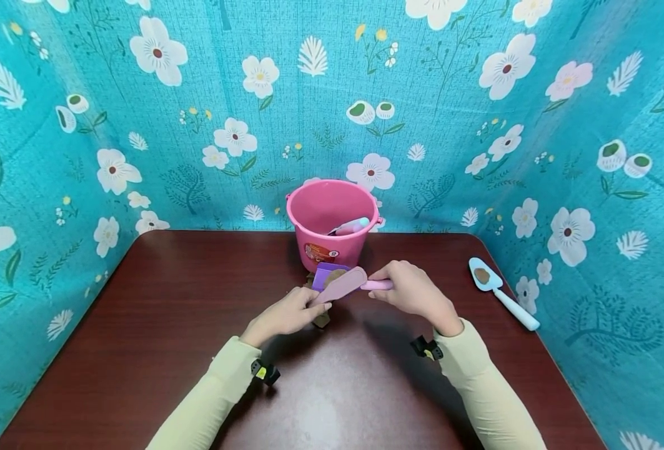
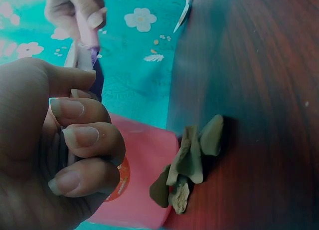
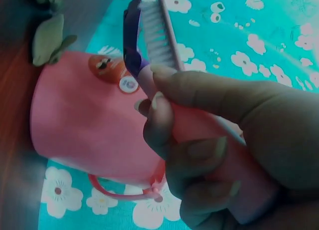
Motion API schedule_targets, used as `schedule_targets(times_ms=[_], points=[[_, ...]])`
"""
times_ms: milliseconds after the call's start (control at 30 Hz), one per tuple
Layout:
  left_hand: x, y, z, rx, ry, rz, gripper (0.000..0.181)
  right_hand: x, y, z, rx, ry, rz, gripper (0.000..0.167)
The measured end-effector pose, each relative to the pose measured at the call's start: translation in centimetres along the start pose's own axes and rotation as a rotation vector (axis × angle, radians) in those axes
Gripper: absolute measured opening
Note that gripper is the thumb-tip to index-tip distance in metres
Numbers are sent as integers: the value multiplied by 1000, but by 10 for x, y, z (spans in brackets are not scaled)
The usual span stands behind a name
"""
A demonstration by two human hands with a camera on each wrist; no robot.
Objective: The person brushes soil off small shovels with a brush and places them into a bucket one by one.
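My left hand (image 1: 287, 312) grips a pink brush (image 1: 343, 285), tilted up to the right. In the right wrist view its pale bristles (image 3: 158, 38) face a purple-bladed toy shovel (image 1: 322, 275). My right hand (image 1: 416, 290) holds that shovel by its pink handle (image 1: 378, 284), its fingers curled round it. A brown piece (image 1: 335, 274) shows on the blade, partly behind the brush. Both tools are held above the table in front of a pink bucket (image 1: 350, 247). Several brown-green stone-like pieces (image 2: 188, 157) lie on the table by the bucket's base.
Inside the bucket lies a pink and light-blue handled tool (image 1: 351, 227). A pale blue trowel (image 1: 516, 309) rests near the table's right edge, a brown piece (image 1: 482, 275) on its blade. Blue floral cloth (image 1: 287, 137) hangs behind and beside the dark table (image 1: 197, 275).
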State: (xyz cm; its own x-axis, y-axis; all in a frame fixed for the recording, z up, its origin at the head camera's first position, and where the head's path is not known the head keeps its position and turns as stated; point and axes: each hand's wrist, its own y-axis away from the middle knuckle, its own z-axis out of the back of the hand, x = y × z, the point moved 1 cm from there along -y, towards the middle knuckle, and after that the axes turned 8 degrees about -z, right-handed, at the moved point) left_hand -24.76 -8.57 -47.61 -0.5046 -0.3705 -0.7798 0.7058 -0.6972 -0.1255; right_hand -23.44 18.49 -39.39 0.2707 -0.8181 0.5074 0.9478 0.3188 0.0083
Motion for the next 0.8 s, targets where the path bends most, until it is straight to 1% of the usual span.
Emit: schedule_targets(times_ms=[100,233,433,533,600,733,800], points=[[0,1,-2,-20,-57,14,30,3,1,-1,-21,5,-1,22],[-1,3,1,-60,-145,52,25,4,2,0,-47,19,-6,20],[0,5,7,-73,-252,99,25,3,2,-1,-30,27,-8,18],[2,7,9,-81,-275,104,23,1,3,-2,-25,32,-7,19],[4,8,12,-85,-275,110,19,-1,3,-1,-28,35,-16,21],[9,12,16,-109,-290,140,16,-5,5,0,-34,38,-33,22],[11,15,18,-124,-308,154,17,-7,6,1,-30,38,-39,22]])
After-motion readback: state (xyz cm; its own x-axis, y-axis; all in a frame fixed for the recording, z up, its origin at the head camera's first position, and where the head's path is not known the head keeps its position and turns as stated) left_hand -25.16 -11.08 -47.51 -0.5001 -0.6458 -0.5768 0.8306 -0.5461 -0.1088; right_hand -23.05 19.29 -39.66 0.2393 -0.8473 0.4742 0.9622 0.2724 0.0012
